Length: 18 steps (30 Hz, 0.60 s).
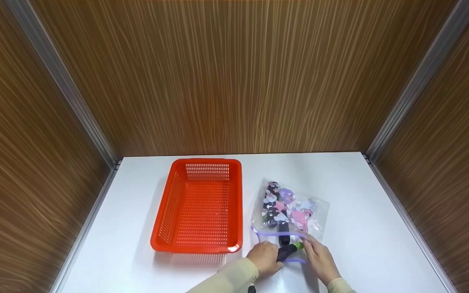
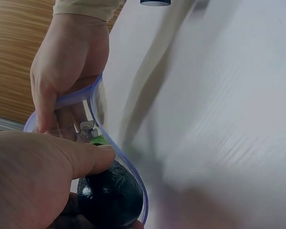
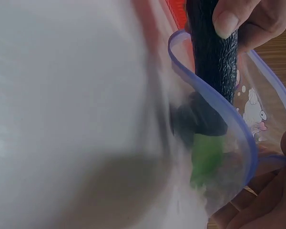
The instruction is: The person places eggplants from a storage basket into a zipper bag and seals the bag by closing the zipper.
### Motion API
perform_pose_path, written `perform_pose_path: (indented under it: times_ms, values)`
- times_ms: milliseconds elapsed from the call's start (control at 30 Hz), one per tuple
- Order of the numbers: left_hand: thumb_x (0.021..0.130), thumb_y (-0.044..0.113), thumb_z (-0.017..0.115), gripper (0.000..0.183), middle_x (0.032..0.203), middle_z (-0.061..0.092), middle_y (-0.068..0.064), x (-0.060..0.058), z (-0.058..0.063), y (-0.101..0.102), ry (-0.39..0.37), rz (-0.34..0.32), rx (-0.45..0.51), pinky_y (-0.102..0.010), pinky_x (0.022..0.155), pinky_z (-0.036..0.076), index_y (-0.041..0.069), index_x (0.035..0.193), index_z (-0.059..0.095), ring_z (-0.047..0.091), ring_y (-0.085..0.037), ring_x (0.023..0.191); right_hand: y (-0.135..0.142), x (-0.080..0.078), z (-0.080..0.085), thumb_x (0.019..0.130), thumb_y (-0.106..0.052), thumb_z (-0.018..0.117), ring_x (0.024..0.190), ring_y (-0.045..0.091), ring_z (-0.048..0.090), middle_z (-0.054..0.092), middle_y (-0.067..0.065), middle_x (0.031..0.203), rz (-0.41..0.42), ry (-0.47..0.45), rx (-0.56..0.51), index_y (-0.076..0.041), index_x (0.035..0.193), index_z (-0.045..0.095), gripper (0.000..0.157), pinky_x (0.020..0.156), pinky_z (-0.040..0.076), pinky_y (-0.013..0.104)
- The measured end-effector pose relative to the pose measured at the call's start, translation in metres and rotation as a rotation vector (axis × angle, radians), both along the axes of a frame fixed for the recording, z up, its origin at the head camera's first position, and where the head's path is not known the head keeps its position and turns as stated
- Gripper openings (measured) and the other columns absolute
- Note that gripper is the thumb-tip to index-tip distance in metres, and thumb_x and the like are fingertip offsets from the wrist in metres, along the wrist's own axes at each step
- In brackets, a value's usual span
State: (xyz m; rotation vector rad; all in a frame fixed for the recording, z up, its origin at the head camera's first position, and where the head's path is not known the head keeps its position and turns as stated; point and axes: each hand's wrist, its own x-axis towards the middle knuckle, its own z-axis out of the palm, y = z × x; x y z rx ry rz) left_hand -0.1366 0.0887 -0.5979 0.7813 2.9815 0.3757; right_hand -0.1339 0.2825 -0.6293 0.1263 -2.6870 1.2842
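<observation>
My left hand (image 1: 264,258) grips a long, dark eggplant (image 1: 286,252) with a green stem end. In the right wrist view, the stem end of this eggplant (image 3: 212,62) is inside the mouth of a clear zip bag (image 1: 318,211) with a purple rim and cartoon prints. My right hand (image 1: 320,258) pinches the rim at the mouth's right side, holding it apart. More dark eggplants lie within the bag, one with its end (image 1: 284,238) near the mouth; the prints partly hide them. In the left wrist view, my left thumb presses along the gripped eggplant (image 2: 109,195).
A red perforated plastic basket (image 1: 237,203) stands on the white table (image 1: 373,228), left of the bag. Wood-grain panels (image 1: 242,81) enclose the table at the back and both sides, with metal strips along the corners.
</observation>
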Motion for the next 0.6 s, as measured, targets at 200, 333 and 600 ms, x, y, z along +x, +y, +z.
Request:
perform_pose_path:
  times_ms: [200,333,600]
  values:
    - [0.073,0.035,0.069,0.029,0.067,0.056,-0.002,-0.006,-0.005,0.008,-0.029,0.043,0.034,-0.028,0.062,0.044,0.007,0.074,0.062,0.052,-0.015,0.062,-0.002,0.001,0.002,0.098,-0.029,0.04,0.109,0.035,0.053,0.059,0.016,0.116,0.019,0.025,-0.011,-0.005,0.123,0.056,0.038,0.093,0.037,0.048]
    - [0.076,0.036,0.068,0.031,0.069,0.055,-0.003,-0.009,-0.007,0.012,-0.048,0.075,0.037,-0.029,0.063,0.044,0.005,0.079,0.063,0.052,-0.015,0.064,-0.002,0.002,0.004,0.098,-0.027,0.039,0.109,0.035,0.052,0.059,0.016,0.117,0.027,0.03,-0.008,-0.005,0.124,0.055,0.038,0.093,0.037,0.048]
    - [0.075,0.037,0.069,0.033,0.072,0.058,-0.003,-0.011,-0.007,0.022,-0.063,0.115,0.074,-0.029,0.066,0.044,0.005,0.081,0.064,0.054,-0.015,0.068,0.001,0.002,0.009,0.099,-0.026,0.039,0.108,0.035,0.054,0.06,0.014,0.116,0.046,0.036,-0.01,-0.007,0.124,0.056,0.036,0.092,0.038,0.049]
